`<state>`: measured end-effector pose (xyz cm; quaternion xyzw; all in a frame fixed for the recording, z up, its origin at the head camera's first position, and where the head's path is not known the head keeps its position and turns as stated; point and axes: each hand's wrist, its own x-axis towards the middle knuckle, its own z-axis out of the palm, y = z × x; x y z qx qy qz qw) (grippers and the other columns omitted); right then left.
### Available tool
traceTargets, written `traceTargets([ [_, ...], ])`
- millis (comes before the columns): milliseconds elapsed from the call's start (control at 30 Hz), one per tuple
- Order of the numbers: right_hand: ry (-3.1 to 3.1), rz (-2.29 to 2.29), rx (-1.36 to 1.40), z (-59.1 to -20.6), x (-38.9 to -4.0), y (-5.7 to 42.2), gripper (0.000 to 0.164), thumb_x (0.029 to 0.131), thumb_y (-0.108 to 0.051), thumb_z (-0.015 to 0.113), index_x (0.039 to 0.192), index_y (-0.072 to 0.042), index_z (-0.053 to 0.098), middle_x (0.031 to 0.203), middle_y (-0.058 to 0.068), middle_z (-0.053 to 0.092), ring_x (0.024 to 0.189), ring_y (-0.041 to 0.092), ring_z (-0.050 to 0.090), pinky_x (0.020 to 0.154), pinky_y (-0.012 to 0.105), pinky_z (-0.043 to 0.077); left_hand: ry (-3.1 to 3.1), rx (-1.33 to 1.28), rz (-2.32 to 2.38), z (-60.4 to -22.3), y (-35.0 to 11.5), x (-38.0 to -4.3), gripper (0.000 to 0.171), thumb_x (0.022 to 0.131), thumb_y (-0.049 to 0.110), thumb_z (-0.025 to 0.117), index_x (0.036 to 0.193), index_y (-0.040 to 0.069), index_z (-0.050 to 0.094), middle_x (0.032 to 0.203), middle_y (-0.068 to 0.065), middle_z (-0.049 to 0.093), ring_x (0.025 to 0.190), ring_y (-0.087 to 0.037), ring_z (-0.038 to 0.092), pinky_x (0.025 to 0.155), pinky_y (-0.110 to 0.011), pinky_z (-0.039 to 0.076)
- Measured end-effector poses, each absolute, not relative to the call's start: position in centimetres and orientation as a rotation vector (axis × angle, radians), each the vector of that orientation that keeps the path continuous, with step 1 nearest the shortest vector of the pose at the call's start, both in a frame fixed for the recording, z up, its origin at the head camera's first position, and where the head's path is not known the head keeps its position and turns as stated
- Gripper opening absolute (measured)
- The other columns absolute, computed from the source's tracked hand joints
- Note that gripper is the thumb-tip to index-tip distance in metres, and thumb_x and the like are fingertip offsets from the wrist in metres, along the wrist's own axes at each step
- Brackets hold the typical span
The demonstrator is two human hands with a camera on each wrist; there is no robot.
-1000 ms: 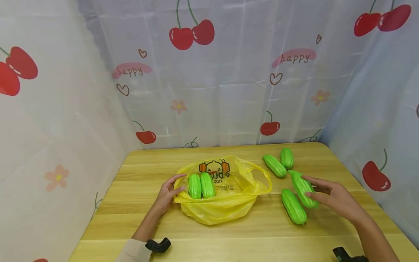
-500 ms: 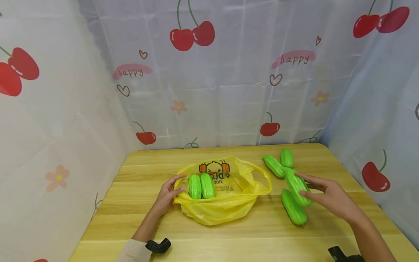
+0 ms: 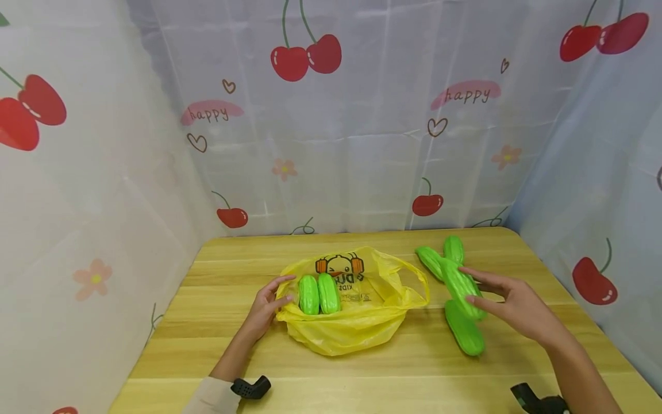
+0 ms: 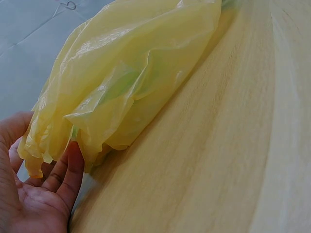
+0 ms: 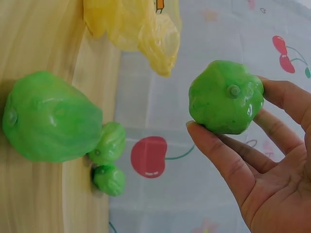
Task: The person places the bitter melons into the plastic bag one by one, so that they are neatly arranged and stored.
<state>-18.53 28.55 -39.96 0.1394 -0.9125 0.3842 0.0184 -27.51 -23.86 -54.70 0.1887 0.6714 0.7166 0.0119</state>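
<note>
In the head view my left hand (image 3: pixel 264 307) holds the left rim of a yellow plastic bag (image 3: pixel 341 336). The left wrist view has the bag's crumpled edge (image 4: pixel 97 111) between thumb and fingers. Two bright green, ridged bitter melons (image 3: pixel 309 294) lie side by side inside the open bag. My right hand (image 3: pixel 517 307) grips another bitter melon (image 3: pixel 460 284) between thumb and fingers, raised off the table. In the right wrist view, this held melon (image 5: pixel 223 97) shows its blunt end. Below it a bitter melon (image 3: pixel 465 333) lies on the table, partly hidden.
Two more bitter melons (image 3: pixel 428 260) lie toward the back right of the wooden table (image 3: pixel 393 379). A bag handle loop (image 3: pixel 416 284) spreads to the right. A cherry-patterned curtain (image 3: pixel 351 161) encloses the back and sides.
My right hand has moved left with its bitter melon, which now overlaps the one lying below it. The left hand stays at the bag's rim.
</note>
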Motion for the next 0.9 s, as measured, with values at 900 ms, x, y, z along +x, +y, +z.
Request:
traceTargets([
  [900,-2.724,1.282,0.669,-38.4,-20.2,23.7,0.054,0.096,-0.028,0.073,0.147,-0.027,0.056,0.152,0.008,0.050,0.120,0.029,0.063,0.085,0.029,0.055,2.077,0.565,2.258,-54.6,-23.7,-27.4,0.054,0.097,0.002,0.064,0.145,-0.012,0.044,0.155,-0.026,0.039,0.154,-0.032,0.012,0.121,-0.058,-0.003],
])
